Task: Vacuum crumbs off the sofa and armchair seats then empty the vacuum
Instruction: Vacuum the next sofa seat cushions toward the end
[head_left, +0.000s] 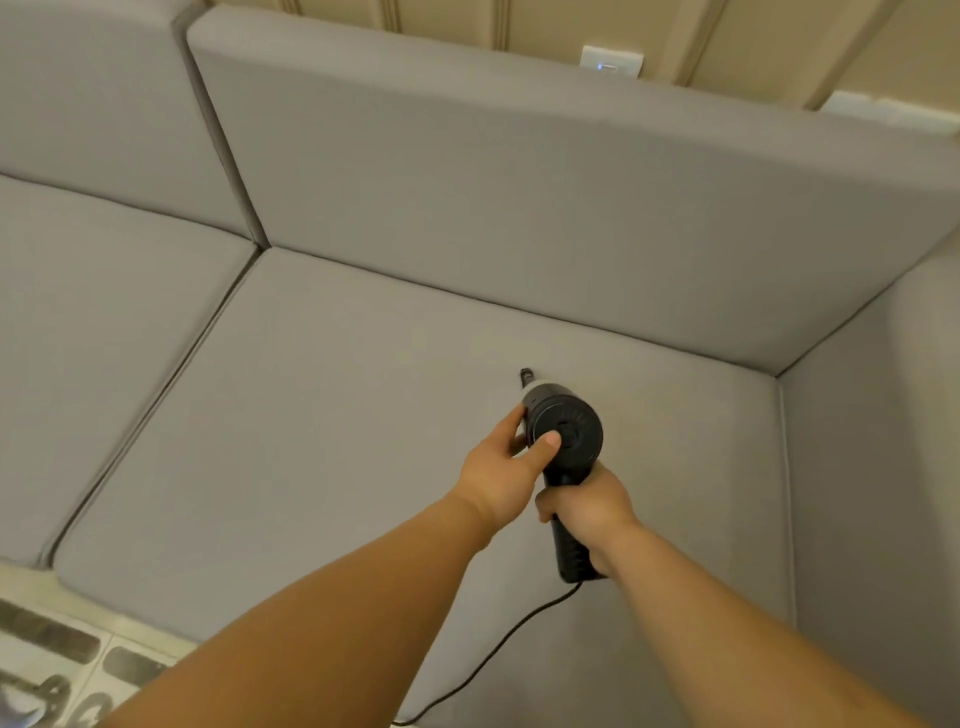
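Black handheld vacuum (563, 431) sits over the right-hand seat cushion (322, 447) of the grey sofa (467, 197), nozzle pointing down toward the cushion, near the back crease. Can't tell if the tip actually touches the fabric. Right hand (589, 512) is wrapped tight around the handle, which sticks out below the fist toward the camera, and a black cord (498, 649) trails from the handle's end across the cushion's front edge. Left hand (501, 475) cups the left side of the round motor body, thumb pressed flat on the rear cap, fingers curled around the far side. Left of the vacuum there's a second seat cushion (104, 312). Behind the sofa, a beige panelled wall (467, 21) with a white switch plate (612, 61). Patterned floor tiles (62, 660) show at the sofa's front left corner.
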